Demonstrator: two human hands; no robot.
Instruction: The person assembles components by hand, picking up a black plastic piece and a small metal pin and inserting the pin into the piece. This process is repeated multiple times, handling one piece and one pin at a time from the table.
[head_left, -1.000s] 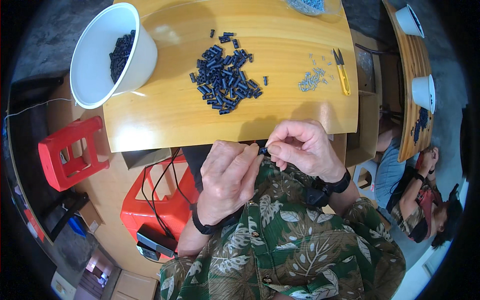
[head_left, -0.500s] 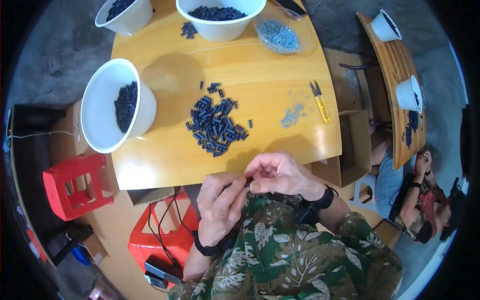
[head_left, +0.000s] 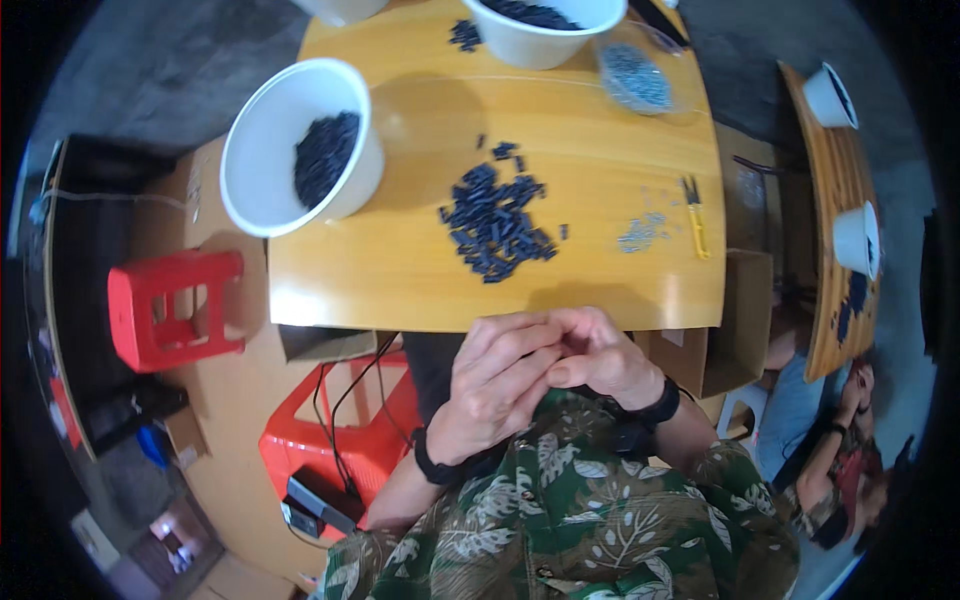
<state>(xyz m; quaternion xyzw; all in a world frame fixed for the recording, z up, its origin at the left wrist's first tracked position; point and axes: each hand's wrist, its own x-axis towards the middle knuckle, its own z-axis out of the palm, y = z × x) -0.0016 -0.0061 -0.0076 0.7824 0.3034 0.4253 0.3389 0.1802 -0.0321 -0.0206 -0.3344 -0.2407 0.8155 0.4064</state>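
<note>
My left hand (head_left: 500, 375) and my right hand (head_left: 605, 360) meet in front of the table's near edge, above my lap. Their fingers are curled and closed together at the tips. Whatever sits between them is hidden by the fingers. Beyond my hands, on the yellow wooden table (head_left: 400, 290), lies a pile of small black tube-like pieces (head_left: 495, 225). To its right are a scatter of small silvery metal parts (head_left: 642, 233) and thread snips with yellow handles (head_left: 697, 220).
A white tub (head_left: 240, 170) of black pieces stands on the table's left; another white tub (head_left: 520, 45) and a clear bowl of metal parts (head_left: 637, 80) stand farther back. Red stools (head_left: 180, 310) and a cardboard box (head_left: 740, 320) flank the table. Another person (head_left: 840, 460) sits at right.
The view has shifted, so the table sits farther right and higher. A small black piece showed between my fingertips before; now my fingers cover that spot. My hands remain together.
</note>
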